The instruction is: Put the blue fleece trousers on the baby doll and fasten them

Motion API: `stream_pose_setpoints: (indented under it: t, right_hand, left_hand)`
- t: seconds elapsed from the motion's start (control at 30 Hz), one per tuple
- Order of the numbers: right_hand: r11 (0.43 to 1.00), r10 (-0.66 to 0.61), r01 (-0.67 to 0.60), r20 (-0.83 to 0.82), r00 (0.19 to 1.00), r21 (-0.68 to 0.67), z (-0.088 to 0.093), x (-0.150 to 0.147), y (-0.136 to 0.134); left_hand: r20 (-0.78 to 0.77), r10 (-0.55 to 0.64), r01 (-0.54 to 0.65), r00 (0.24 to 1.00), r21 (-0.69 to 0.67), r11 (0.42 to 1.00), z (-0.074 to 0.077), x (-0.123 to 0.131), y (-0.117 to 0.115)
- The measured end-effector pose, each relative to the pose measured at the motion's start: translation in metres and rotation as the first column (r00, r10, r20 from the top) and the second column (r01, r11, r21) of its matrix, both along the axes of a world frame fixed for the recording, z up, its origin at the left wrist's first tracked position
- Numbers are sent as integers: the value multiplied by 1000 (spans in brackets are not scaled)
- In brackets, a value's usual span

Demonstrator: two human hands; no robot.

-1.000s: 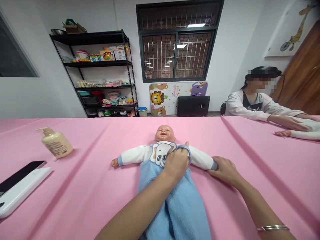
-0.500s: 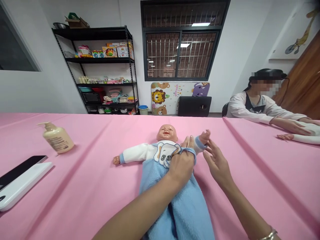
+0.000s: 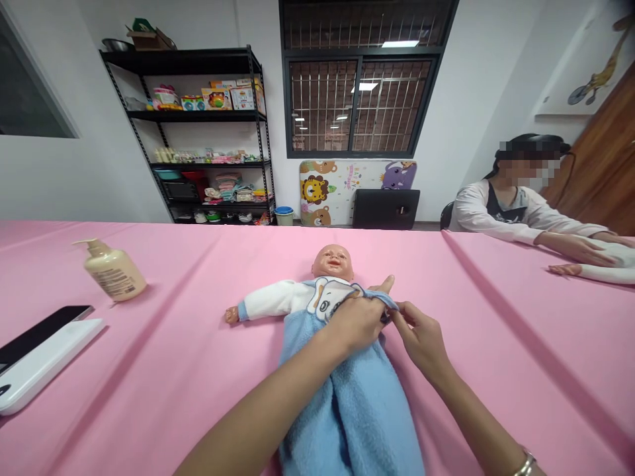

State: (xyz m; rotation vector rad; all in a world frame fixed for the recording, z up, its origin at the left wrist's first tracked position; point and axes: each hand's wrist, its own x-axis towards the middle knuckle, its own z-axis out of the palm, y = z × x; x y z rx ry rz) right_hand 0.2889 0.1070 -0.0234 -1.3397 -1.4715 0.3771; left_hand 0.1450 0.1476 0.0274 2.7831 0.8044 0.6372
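A baby doll (image 3: 332, 263) lies on its back on the pink tablecloth (image 3: 516, 370), wearing a white long-sleeved top (image 3: 272, 301). Over the top sits a blue fleece sleeper (image 3: 354, 410) with an elephant appliqué (image 3: 327, 301) on the chest. My left hand (image 3: 354, 324) grips the sleeper's upper edge, its fingertips showing past the blue trim. My right hand (image 3: 421, 337) pinches the blue trim (image 3: 384, 303) at the armhole. The doll's arm on that side is hidden by my hands and the trim.
A cream pump bottle (image 3: 115, 270) and a white device with a dark screen (image 3: 44, 354) stand at the left of the table. At the right, a seated person (image 3: 506, 205) rests both hands on a white-clothed doll (image 3: 615, 264). A loaded black shelf (image 3: 186, 132) stands behind.
My right hand has gone from open beside the doll's bare hand to pinching the blue trim. The doll's hand and cuff no longer show past the armhole.
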Motion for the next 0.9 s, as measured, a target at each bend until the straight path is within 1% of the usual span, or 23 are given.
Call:
stream_pose_setpoints:
  t: [0.07,0.13,0.2,0.23,0.3,0.33,0.4,0.47,0.53,0.6,0.67,0.73,0.77,0.83,0.9]
  right_hand:
    - [999,26,-30,-129,991,-30,0,-1,1]
    - [994,82,-98,-278,957,-44,3,-2,3]
    - [979,158,-197,-402,902,-56,7,-2,4]
    - [965,198,-253,-445,873,-68,9,-1,5]
    - [933,250,-344,-502,828,-102,14,2,8]
    - [922,255,-367,-524,813,-120,16,4,10]
    - [914,231,-376,-566,791,-153,20,9,14]
    - [894,221,-406,-604,766,-188,20,16,18]
    - [842,262,-491,-625,735,-224,19,24,22]
    - [772,329,-588,-638,696,-243,15,34,26]
    - [732,359,-641,-669,651,-232,9,42,30]
    - [728,348,-653,-708,615,-209,2,46,36]
    - [734,338,-649,-721,605,-200,-1,46,39]
    - [744,339,-642,-724,601,-185,-5,43,45]
    - [754,351,-629,-693,630,-189,-6,37,50]
  left_hand:
    - [-17,-121,120,992,-80,990,7,-5,2]
    - [-6,-217,214,976,-158,964,14,-11,4]
    - [-8,-277,270,961,-210,940,21,-16,6]
    - [-18,-290,278,957,-227,933,24,-18,6]
    - [-51,-273,255,961,-224,941,27,-22,8]
    - [-62,-248,231,967,-205,951,27,-23,8]
    - [-48,-177,168,983,-155,974,25,-24,9]
    - [0,-139,138,990,-142,980,22,-22,9]
    - [47,-151,157,987,-181,971,18,-20,10]
    - [112,-200,221,973,-228,948,16,-18,12]
    - [200,-239,287,950,-263,921,14,-17,14]
    - [246,-258,322,934,-268,908,10,-16,15]
    - [243,-256,315,936,-252,915,8,-15,14]
    - [211,-216,255,953,-179,950,3,-13,12]
    - [199,-175,193,964,-74,978,-3,-9,8]
